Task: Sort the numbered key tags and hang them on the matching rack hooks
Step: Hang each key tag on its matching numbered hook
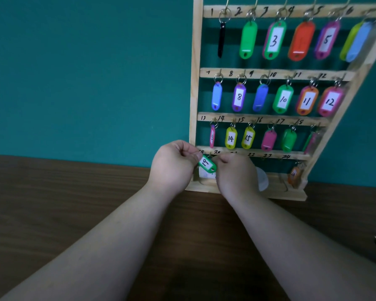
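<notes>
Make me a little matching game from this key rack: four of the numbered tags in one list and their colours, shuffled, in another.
Tags
1. tag 8
2. tag 11
3. tag 14
4. tag 19

Colours
A. yellow
B. green
C. purple
D. orange

Pairs: 1-C, 2-D, 3-A, 4-B
</notes>
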